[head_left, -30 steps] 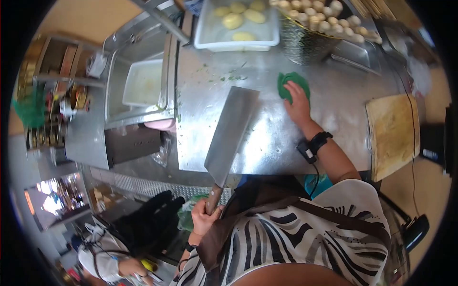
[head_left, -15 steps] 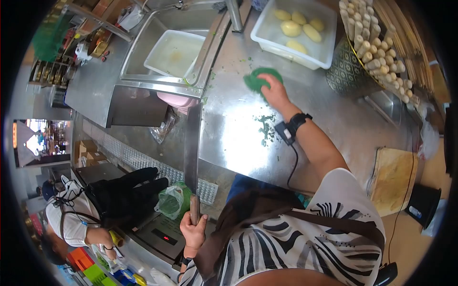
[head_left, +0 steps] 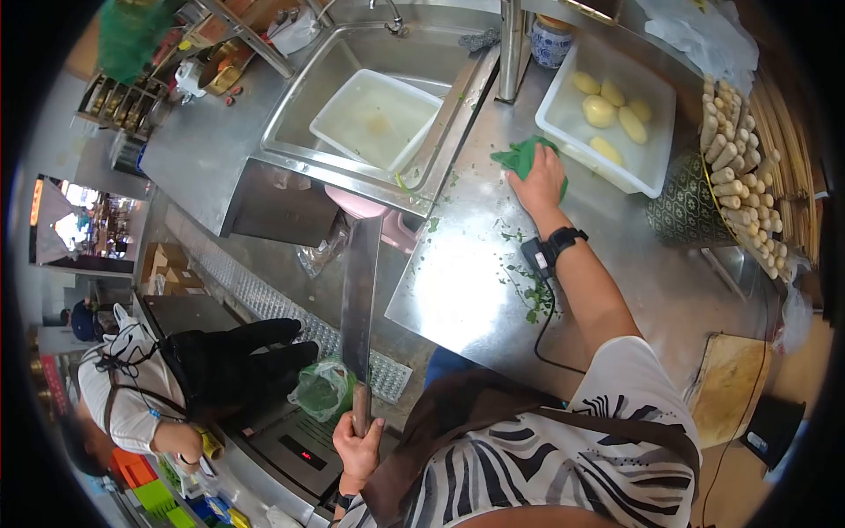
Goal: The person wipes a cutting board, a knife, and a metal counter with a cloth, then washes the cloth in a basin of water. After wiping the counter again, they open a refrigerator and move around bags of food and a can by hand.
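Observation:
My left hand (head_left: pixel 358 447) is closed around the wooden handle of a large knife (head_left: pixel 357 304). Its long, broad metal blade points up and away, over the gap between the counter and the sink unit. On the steel counter, my right hand (head_left: pixel 539 187) presses on a crumpled green cloth (head_left: pixel 518 157), its fingers partly bent over it. The cloth lies close to the near left side of a white plastic tub (head_left: pixel 645 182) holding several peeled potatoes (head_left: pixel 598 112) in water. Chopped green leaf bits (head_left: pixel 534 297) are scattered nearer to me, beside my wrist.
To the left, a steel sink (head_left: pixel 299 97) holds a white basin of cloudy water (head_left: pixel 378 123). A patterned bin (head_left: pixel 691 202) full of pale rods stands right of the tub. A cutting board (head_left: pixel 729 387) lies at lower right. Another person (head_left: pixel 132 387) stands at lower left.
My right hand has pushed the green cloth farther away from me, toward the tub's left side. My view has shifted, so the counter appears lower and farther right. My left hand still holds the knife.

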### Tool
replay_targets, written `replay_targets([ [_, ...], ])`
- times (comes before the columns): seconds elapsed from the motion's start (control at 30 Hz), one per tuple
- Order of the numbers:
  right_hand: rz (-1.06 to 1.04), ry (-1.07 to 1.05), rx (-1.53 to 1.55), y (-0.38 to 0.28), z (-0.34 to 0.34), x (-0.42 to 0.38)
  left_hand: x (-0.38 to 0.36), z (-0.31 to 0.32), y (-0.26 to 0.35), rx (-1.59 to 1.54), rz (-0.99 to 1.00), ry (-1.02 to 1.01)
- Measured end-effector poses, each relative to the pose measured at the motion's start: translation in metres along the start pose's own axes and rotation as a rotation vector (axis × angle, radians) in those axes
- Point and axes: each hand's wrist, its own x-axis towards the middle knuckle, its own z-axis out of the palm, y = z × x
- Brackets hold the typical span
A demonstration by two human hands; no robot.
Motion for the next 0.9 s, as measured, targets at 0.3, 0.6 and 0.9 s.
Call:
replay_targets([
  [0.3,-0.130,0.062,0.750,-0.070,0.046,0.101,0.091,-0.018,-0.031,-0.001,-0.025,-0.066],
  [0.6,-0.301,-0.104,0.489,-0.108,0.106,0.119,0.117,-0.031,-0.070,-0.099,-0.157,-0.034],
  [0.9,-0.525,-0.690,0.784,-0.140,0.068,0.011,0.123,-0.014,-0.054,-0.459,-0.253,0.025],
])
